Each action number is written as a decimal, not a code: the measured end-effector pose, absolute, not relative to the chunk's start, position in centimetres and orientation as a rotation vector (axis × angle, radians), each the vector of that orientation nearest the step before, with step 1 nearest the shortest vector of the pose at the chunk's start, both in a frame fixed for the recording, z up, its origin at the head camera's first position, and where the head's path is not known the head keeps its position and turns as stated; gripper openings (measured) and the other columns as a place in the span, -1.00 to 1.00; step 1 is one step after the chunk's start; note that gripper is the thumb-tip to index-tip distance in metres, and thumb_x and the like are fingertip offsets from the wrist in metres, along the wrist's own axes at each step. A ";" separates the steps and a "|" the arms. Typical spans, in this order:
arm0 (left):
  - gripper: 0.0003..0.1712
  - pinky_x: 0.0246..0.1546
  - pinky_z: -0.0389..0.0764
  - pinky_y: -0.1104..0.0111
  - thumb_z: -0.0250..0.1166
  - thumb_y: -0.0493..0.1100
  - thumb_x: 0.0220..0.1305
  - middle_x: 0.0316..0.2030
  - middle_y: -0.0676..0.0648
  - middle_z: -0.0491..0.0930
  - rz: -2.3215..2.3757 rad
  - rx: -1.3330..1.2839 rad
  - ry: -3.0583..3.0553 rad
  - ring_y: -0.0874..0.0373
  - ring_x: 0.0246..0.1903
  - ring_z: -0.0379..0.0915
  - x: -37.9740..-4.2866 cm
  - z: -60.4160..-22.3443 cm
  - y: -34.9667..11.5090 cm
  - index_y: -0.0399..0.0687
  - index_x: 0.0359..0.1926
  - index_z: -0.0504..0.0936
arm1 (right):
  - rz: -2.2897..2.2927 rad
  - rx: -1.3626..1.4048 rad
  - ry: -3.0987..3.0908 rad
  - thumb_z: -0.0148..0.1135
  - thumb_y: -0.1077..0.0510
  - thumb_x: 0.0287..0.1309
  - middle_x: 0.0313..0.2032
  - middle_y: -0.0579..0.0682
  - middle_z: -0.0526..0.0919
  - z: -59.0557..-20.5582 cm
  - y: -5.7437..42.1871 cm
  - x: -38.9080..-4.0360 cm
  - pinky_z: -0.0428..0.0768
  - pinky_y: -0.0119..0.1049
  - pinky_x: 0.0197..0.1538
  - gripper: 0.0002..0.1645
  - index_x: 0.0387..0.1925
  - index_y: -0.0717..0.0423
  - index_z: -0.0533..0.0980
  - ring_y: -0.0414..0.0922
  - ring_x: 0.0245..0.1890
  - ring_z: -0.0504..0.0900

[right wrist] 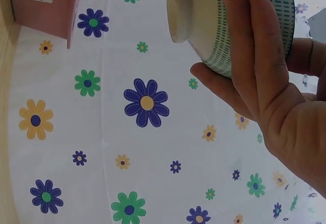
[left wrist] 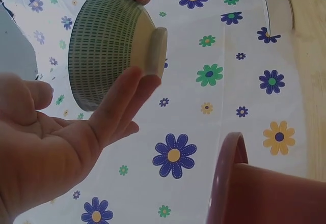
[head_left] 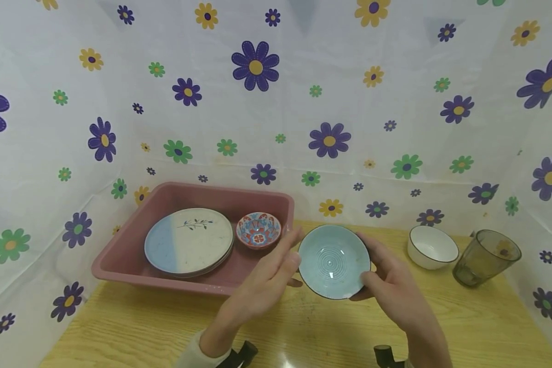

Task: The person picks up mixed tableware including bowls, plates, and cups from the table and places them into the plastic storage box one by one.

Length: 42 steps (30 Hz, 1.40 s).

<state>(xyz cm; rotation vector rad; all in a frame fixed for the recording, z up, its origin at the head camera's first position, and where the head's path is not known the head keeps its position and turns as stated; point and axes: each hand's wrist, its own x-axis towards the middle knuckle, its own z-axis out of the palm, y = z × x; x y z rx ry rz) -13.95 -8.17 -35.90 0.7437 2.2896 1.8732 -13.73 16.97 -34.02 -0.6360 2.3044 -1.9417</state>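
Note:
A light blue bowl (head_left: 334,261) with fine rings inside is held up above the table, tilted so its inside faces the head view. My right hand (head_left: 393,286) grips its right side, thumb at the rim and fingers spread along the outer wall. Rows of green dashes cover the bowl's outside (left wrist: 107,46) in the left wrist view, above a pale foot. Against the other side, my left hand (head_left: 264,281) touches the wall with nearly straight fingers (left wrist: 122,99); its thumb stands clear of the bowl in the left wrist view.
A pink basin (head_left: 124,276) on the left of the wooden table (head_left: 303,332) contains stacked oval plates (head_left: 202,240) and a red-and-blue patterned bowl (head_left: 258,231). To the right stand a white bowl (head_left: 432,248) and a tinted drinking glass (head_left: 485,258). Flowered cloth (head_left: 285,102) hangs behind.

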 end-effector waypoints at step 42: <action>-0.40 -0.20 0.71 0.01 -0.21 -0.10 0.61 0.28 -0.41 0.34 2.006 0.767 1.726 -0.05 -0.09 0.61 -14.8 -36.0 -8.2 0.02 0.57 -0.03 | -1.958 -0.726 2.204 -0.10 0.57 0.12 0.25 0.39 0.38 -34.0 17.1 -13.4 0.71 0.00 -0.44 -0.20 0.45 0.28 0.17 0.04 -0.26 0.72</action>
